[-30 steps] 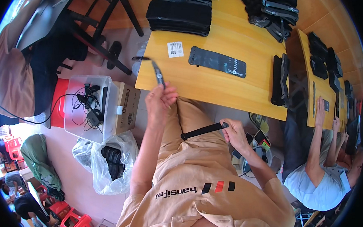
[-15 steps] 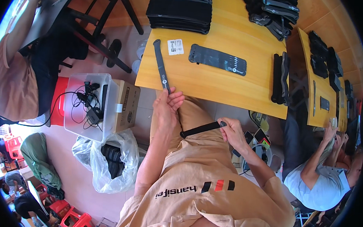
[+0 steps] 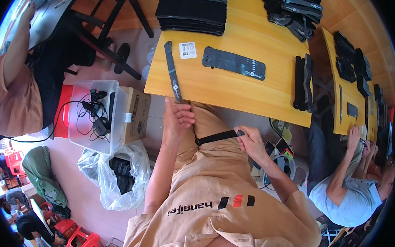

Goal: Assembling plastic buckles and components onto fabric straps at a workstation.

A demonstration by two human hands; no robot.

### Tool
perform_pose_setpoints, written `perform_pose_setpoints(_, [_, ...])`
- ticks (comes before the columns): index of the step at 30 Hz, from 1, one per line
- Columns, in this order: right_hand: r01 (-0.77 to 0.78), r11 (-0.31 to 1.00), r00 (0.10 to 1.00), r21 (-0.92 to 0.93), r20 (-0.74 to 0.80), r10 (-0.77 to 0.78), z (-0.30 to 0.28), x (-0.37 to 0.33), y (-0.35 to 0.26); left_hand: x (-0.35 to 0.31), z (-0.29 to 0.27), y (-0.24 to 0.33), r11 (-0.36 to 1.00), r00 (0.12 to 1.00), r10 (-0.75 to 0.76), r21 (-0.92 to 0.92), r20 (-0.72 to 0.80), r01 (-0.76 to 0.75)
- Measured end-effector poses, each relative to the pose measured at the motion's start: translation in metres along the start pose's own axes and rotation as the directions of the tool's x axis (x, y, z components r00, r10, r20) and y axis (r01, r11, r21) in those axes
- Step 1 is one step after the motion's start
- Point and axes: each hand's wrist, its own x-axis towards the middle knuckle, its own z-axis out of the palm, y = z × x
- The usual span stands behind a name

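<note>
In my right hand (image 3: 252,141), fingers and thumb close on one end of a black strap (image 3: 218,137). The strap slants down across my lap, its other end resting near my thigh. My left hand (image 3: 178,118) is just below the table's front edge, palm turned inward, fingers apart and nothing in them. Closest to it is a narrow dark grey strap (image 3: 172,70), lying on the table with its near end at the edge. A wide grey band (image 3: 234,63) with a row of holes lies flat to the right, and a white label (image 3: 188,50) sits between them.
Folded black bands are stacked (image 3: 191,15) at the table's (image 3: 271,101) far left; bundled straps (image 3: 294,14) lie far right. Rolled bands (image 3: 303,82) line the right edge. On the floor left are a clear bin (image 3: 77,129) of cables and a plastic bag (image 3: 111,195). Co-workers sit both sides.
My left hand has drawn back from the grey strap's end, toward me and slightly left. My right hand keeps its hold on the black strap. The whole view has shifted slightly.
</note>
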Motion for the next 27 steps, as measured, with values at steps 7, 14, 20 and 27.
perform_pose_setpoints(7, [0.431,0.875,0.901,-0.222,0.059,-0.429,0.026,0.016,-0.016,-0.075,0.009,-0.016,0.927,0.955,0.254,0.242,0.155,-0.286])
perform_pose_setpoints(14, [0.411,0.908,0.898,-0.081,0.209,-0.388,0.037,0.013,-0.038,-0.092,0.034,-0.031,0.951,0.946,0.242,0.139,0.218,-0.275])
perform_pose_setpoints(20, [0.354,0.933,0.898,0.057,0.258,-0.357,0.032,0.015,-0.026,-0.09,0.036,-0.034,0.952,0.951,0.241,0.143,0.195,-0.271])
perform_pose_setpoints(27, [0.494,0.869,0.83,-0.036,0.318,-0.459,0.025,0.016,-0.041,-0.091,0.036,-0.035,0.936,0.939,0.282,0.158,0.194,-0.314])
